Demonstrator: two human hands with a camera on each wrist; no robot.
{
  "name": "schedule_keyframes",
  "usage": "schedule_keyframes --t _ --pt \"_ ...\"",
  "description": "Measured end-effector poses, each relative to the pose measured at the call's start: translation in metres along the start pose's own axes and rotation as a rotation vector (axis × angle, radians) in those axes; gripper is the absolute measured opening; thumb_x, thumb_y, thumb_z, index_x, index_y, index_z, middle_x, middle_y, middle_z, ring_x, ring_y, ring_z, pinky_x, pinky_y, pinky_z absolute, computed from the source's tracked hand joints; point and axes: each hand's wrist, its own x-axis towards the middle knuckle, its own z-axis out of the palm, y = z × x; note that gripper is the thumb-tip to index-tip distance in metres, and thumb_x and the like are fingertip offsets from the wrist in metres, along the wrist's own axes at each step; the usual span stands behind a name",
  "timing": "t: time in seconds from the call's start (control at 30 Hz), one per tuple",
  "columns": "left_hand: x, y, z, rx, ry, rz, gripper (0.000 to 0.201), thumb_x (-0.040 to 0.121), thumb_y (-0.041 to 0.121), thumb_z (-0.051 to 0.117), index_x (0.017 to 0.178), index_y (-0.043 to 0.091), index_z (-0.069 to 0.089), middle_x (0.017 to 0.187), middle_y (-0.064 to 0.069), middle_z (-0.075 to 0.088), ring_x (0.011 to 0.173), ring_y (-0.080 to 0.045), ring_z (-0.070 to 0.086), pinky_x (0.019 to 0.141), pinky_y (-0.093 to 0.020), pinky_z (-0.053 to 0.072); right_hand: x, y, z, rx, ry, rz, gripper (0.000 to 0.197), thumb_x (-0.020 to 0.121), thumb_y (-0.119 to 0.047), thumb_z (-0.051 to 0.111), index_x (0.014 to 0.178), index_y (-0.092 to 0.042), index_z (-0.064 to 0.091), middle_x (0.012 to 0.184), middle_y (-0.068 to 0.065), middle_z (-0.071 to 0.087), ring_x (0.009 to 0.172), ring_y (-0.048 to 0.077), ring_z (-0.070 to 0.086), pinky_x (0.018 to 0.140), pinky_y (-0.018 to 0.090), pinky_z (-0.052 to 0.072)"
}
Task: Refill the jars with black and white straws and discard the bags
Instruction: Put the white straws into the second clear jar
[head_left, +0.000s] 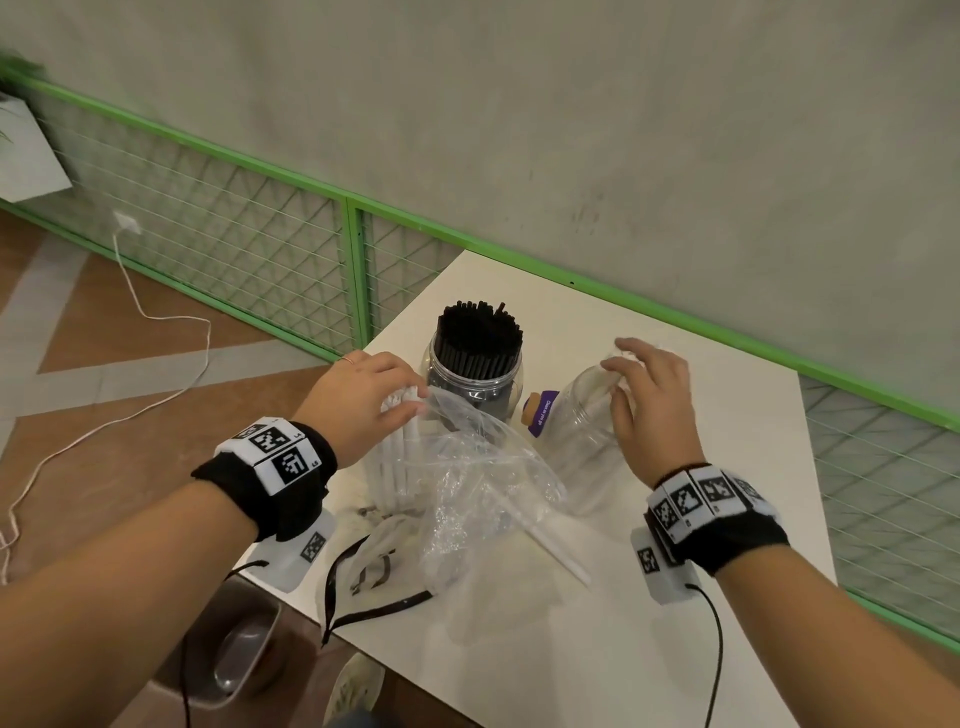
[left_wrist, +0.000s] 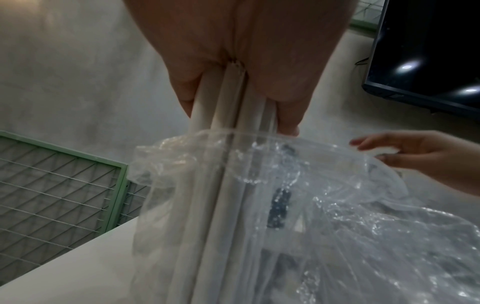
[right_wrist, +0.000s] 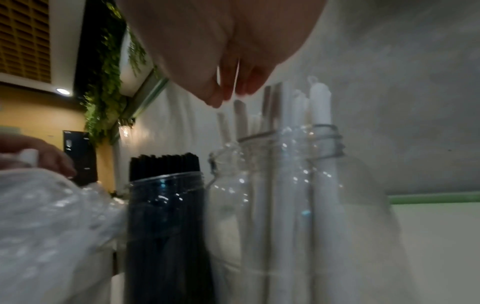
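My left hand (head_left: 400, 402) (left_wrist: 237, 111) grips the top of a bundle of white straws (head_left: 395, 457) (left_wrist: 226, 164) that stands inside a crumpled clear plastic bag (head_left: 483, 493) (left_wrist: 337, 226) on the white table (head_left: 675, 649). To the right stands a clear jar (head_left: 587, 452) (right_wrist: 285, 185) holding a few white straws (right_wrist: 320, 144). My right hand (head_left: 623, 384) (right_wrist: 228, 88) hovers over its mouth with fingers relaxed, holding nothing. Behind the bag, a second jar (head_left: 478, 358) (right_wrist: 166, 205) is packed with black straws.
One loose white straw (head_left: 558, 551) lies on the table by the bag. An empty bag with a black strip (head_left: 379, 571) hangs over the near left edge. A purple-labelled cork lid (head_left: 540, 413) sits between the jars. A metal bin (head_left: 244, 649) stands below the table.
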Motion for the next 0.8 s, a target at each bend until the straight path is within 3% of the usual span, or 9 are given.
schedule_keyframes --t 0.07,0.1,0.2,0.3,0.4,0.53,0.63,0.7,0.8 --pt "-0.001 -0.001 0.0 -0.003 0.005 -0.001 0.048 0.08 0.062 0.031 0.098 0.032 0.065 0.106 0.01 0.063 0.091 -0.017 0.051 0.082 -0.025 0.029 -0.015 -0.017 -0.007 0.012 0.104 -0.059 0.017 0.083 -0.003 0.056 0.097 -0.006 0.064 0.109 0.009 0.057 0.105 0.024 0.044 0.094 0.027 0.032" --pt "-0.001 -0.001 0.0 -0.005 0.004 -0.002 0.048 0.08 0.062 0.031 0.098 0.032 0.065 0.106 0.01 0.063 0.091 -0.017 0.051 0.083 -0.025 0.029 -0.028 -0.025 -0.006 0.046 0.084 -0.089 0.012 0.084 -0.008 0.055 0.093 -0.008 0.063 0.1 0.005 0.057 0.097 0.021 0.044 0.089 0.025 0.033" --pt "-0.001 -0.003 0.0 -0.009 0.003 -0.006 0.048 0.08 0.061 0.032 0.098 0.032 0.064 0.107 0.009 0.063 0.091 -0.016 0.05 0.084 -0.024 0.028 -0.079 -0.026 0.018 0.075 -0.313 -0.017 0.009 0.088 -0.021 0.054 0.093 -0.016 0.061 0.089 -0.007 0.053 0.087 0.012 0.047 0.079 0.026 0.042" --pt "-0.001 -0.002 0.001 0.0 -0.003 -0.006 0.046 0.081 0.061 0.032 0.098 0.032 0.064 0.107 0.01 0.062 0.09 -0.014 0.048 0.083 -0.025 0.028 -0.116 -0.005 0.056 -0.13 -0.808 0.244 0.039 0.089 -0.032 0.06 0.124 -0.017 0.052 0.121 0.0 0.051 0.112 0.021 0.048 0.095 0.032 0.044" --pt "0.0 -0.001 0.002 -0.003 -0.007 -0.015 0.044 0.081 0.06 0.033 0.097 0.032 0.064 0.106 0.01 0.062 0.092 -0.017 0.05 0.084 -0.026 0.03 -0.129 0.007 0.076 -0.25 -0.932 0.386 0.041 0.089 -0.036 0.059 0.124 -0.016 0.051 0.127 0.004 0.044 0.116 0.024 0.044 0.095 0.034 0.044" --pt "0.001 -0.002 0.003 0.004 -0.014 -0.008 0.043 0.082 0.06 0.034 0.097 0.032 0.063 0.106 0.01 0.062 0.091 -0.016 0.049 0.083 -0.026 0.03 -0.117 0.013 0.063 -0.127 -0.835 0.476 0.023 0.092 -0.028 0.056 0.111 -0.016 0.063 0.112 0.004 0.061 0.106 0.023 0.057 0.084 0.029 0.044" --pt "0.003 -0.002 0.004 -0.006 -0.015 -0.001 0.043 0.082 0.059 0.034 0.096 0.032 0.063 0.104 0.01 0.062 0.088 -0.016 0.051 0.083 -0.027 0.032 -0.095 0.019 0.018 0.14 -0.542 0.545 0.01 0.083 -0.025 0.072 0.092 -0.022 0.069 0.085 -0.001 0.067 0.081 0.018 0.062 0.071 0.022 0.04" --pt "0.005 -0.002 0.005 -0.012 -0.018 0.0 0.042 0.082 0.059 0.035 0.096 0.032 0.064 0.104 0.01 0.062 0.089 -0.018 0.053 0.085 -0.03 0.036 -0.08 0.017 -0.021 0.305 -0.337 0.557 0.015 0.075 -0.023 0.08 0.077 -0.028 0.066 0.069 -0.002 0.066 0.066 0.018 0.06 0.062 0.018 0.044" --pt "0.006 0.0 0.007 -0.003 -0.015 0.012 0.042 0.082 0.059 0.035 0.096 0.031 0.064 0.104 0.01 0.063 0.091 -0.02 0.054 0.086 -0.032 0.038 -0.055 0.013 -0.075 0.547 -0.069 0.508 0.016 0.077 -0.018 0.078 0.071 -0.028 0.067 0.061 -0.007 0.062 0.06 0.013 0.052 0.059 0.019 0.044"
